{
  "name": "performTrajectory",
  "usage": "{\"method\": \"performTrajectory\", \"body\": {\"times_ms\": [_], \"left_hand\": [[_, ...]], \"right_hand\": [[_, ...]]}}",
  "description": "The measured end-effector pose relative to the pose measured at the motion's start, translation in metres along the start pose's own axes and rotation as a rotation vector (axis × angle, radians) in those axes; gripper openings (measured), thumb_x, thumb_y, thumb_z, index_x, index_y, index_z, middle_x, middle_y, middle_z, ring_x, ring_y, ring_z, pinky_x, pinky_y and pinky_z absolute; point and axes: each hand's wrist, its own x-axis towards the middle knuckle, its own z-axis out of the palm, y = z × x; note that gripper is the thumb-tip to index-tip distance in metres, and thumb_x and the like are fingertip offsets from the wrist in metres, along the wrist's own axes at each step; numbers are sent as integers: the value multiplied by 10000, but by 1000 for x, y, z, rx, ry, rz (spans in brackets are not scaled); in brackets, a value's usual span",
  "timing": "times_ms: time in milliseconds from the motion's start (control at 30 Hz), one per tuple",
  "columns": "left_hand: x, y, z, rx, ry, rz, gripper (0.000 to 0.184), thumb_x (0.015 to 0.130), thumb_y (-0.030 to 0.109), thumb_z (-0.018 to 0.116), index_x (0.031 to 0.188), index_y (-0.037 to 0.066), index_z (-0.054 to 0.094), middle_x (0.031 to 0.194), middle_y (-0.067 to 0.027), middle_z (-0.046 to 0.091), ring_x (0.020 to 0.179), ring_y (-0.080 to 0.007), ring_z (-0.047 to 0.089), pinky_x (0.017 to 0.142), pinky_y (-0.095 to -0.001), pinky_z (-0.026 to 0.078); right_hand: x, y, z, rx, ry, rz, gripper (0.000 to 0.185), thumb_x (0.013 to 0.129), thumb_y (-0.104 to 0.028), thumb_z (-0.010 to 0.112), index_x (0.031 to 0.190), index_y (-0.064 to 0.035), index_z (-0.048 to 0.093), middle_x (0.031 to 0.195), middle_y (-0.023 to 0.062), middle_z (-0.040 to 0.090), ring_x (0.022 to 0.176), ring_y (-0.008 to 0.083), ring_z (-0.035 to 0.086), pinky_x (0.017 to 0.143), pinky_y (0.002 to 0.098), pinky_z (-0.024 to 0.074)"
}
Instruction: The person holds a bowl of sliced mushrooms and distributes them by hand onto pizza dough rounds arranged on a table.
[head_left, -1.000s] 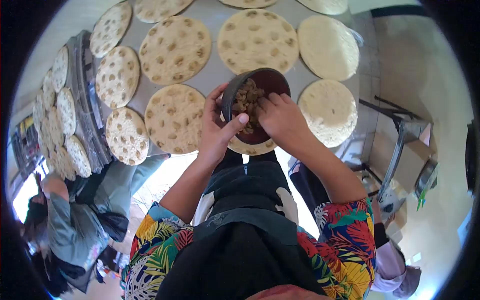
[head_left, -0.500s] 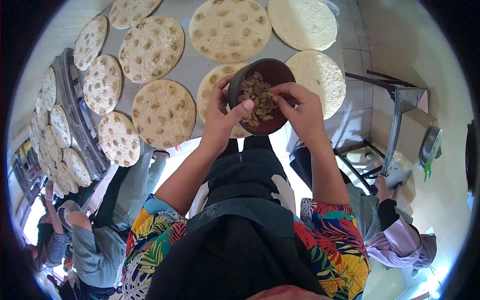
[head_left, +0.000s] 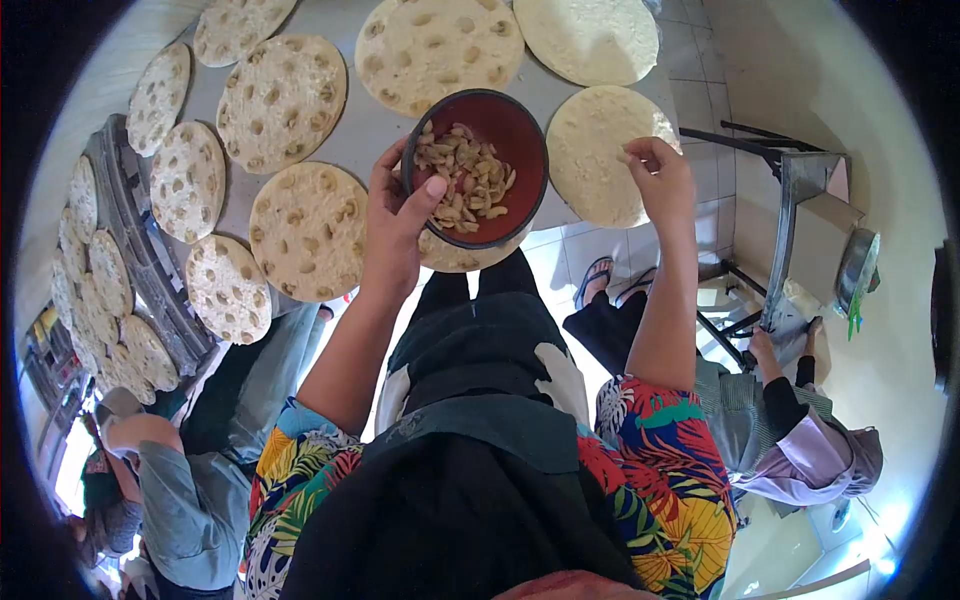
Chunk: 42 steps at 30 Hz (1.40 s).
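My left hand (head_left: 400,215) is closed round the rim of a round bowl (head_left: 520,150), dark outside and red inside, with the thumb over the edge. Sliced mushrooms (head_left: 465,175) lie in the bowl. My right hand (head_left: 662,180) is in a pinch above the right edge of a plain pizza base (head_left: 590,150); whatever is between its fingertips is too small to make out. Under the bowl, another base (head_left: 465,258) is mostly hidden. To the left lies a base dotted with slices (head_left: 308,230).
More topped bases (head_left: 282,103) cover the grey table (head_left: 390,145), and a plain base (head_left: 590,38) lies at its far right. A rack with topped bases (head_left: 105,275) stands left. Co-workers are at the left and right (head_left: 800,440). A metal stand (head_left: 790,230) is by the right wall.
My right hand has left the bowl and moved right, over the plain base. The bowl, now held by my left hand alone, has shifted left and tilted, showing more red inside.
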Motion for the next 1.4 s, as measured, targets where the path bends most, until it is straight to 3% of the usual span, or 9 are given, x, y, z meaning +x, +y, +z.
{"method": "performTrajectory", "body": {"times_ms": [267, 367, 433, 667, 867, 933, 1167, 1333, 1400], "left_hand": [[-1, -1, 6, 24, -44, -39, 676, 801, 205, 697, 1337, 6, 335, 1230, -148, 503, 1140, -222, 511, 997, -356, 402], [-2, -2, 13, 27, -78, -46, 688, 792, 205, 708, 1340, 15, 337, 1194, -133, 515, 1120, -215, 516, 980, -347, 411], [-3, -4, 19, 21, -103, -55, 701, 784, 205, 718, 1342, 20, 338, 1163, -122, 524, 1106, -209, 520, 970, -341, 417], [-8, -12, 27, 198, -135, 3, 760, 741, 213, 777, 1345, 44, 349, 1061, -86, 522, 998, -163, 526, 907, -310, 430], [-5, -16, 26, 154, -144, -25, 759, 744, 224, 775, 1347, 47, 349, 1067, -89, 519, 1006, -162, 524, 904, -306, 432], [-3, -16, 27, 147, -139, -38, 758, 747, 228, 773, 1348, 48, 348, 1064, -89, 518, 1010, -164, 524, 906, -307, 432], [0, -14, 28, 121, -80, -54, 755, 749, 228, 767, 1349, 39, 349, 1056, -84, 512, 1023, -167, 518, 918, -321, 428], [1, -11, 23, 122, -51, -36, 732, 754, 221, 753, 1339, 24, 359, 1054, -79, 510, 1024, -166, 516, 923, -325, 425], [1, -11, 20, 118, -55, -19, 717, 760, 222, 740, 1335, 21, 361, 1077, -87, 519, 1040, -173, 514, 930, -325, 420]], "right_hand": [[-20, -38, -1, -291, 207, -93, 110, 779, -120, 662, 868, -58, 642, 785, 83, 627, 680, 240, 614, 613, 350, 486], [-41, -82, 2, -62, 183, -146, 117, 786, -133, 649, 891, -83, 648, 812, 73, 620, 736, 257, 612, 641, 362, 485], [-49, -100, 11, -129, 69, -501, 107, 756, -112, 628, 855, -70, 636, 812, 70, 622, 791, 247, 606, 673, 355, 489], [-58, -93, 49, -430, -86, -581, 116, 681, -97, 588, 789, -54, 587, 798, 73, 580, 778, 245, 569, 688, 380, 488], [-58, -87, 36, -190, -98, -478, 116, 721, -39, 613, 836, -33, 619, 817, 108, 608, 776, 231, 597, 653, 337, 494], [-56, -87, 25, 394, -268, -100, 119, 782, -34, 635, 899, -19, 652, 808, 90, 644, 710, 171, 611, 623, 273, 493], [-19, -61, -5, 847, -191, 130, 149, 816, -58, 659, 960, -19, 668, 748, 38, 638, 625, 92, 574, 596, 233, 487], [36, -25, -3, 391, -50, 59, 140, 810, -71, 662, 924, 9, 674, 768, 77, 651, 647, 113, 602, 621, 244, 493], [55, -16, 3, 77, 92, -198, 155, 795, -70, 664, 929, 7, 674, 813, 100, 663, 697, 157, 625, 663, 267, 498]]}}
